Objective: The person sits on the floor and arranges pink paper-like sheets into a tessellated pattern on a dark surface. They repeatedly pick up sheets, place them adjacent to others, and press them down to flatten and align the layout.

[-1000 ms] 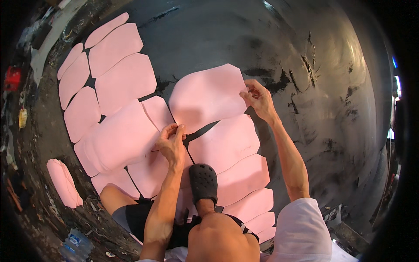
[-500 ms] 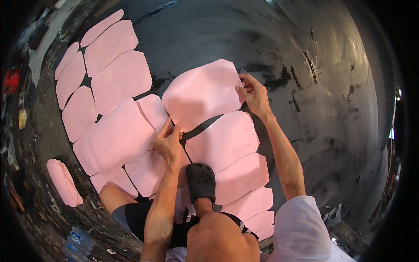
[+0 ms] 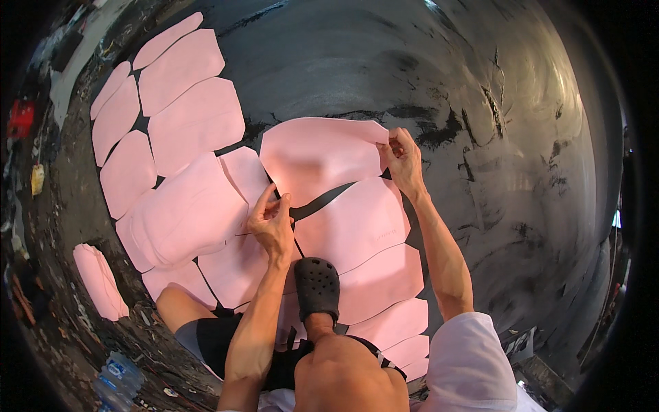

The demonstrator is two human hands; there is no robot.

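A pale pink cut sheet point(image 3: 322, 154) lies tilted over the dark surface, its far edge curled up. My right hand point(image 3: 403, 161) pinches its right corner between thumb and fingers. At its near left corner is my left hand point(image 3: 272, 230), thumb and index finger at the edge; the fingertips' hold there is partly hidden. Just below is another pink sheet point(image 3: 360, 216), flat, with a dark gap between the two. Left of my left hand lies a stack of pink sheets point(image 3: 185, 213). My foot in a black clog point(image 3: 317, 288) rests on the pink sheets.
Several pink sheets point(image 3: 195, 120) lie in rows to the left. A rolled pink bundle point(image 3: 101, 281) and plastic bottles point(image 3: 118, 378) are on the littered ground at left. A dark, scuffed surface point(image 3: 508, 206) curves away at right.
My right hand has come down and slightly right with the sheet's corner, and the sheet's far edge has dropped toward me and curled. My left hand has shifted slightly right.
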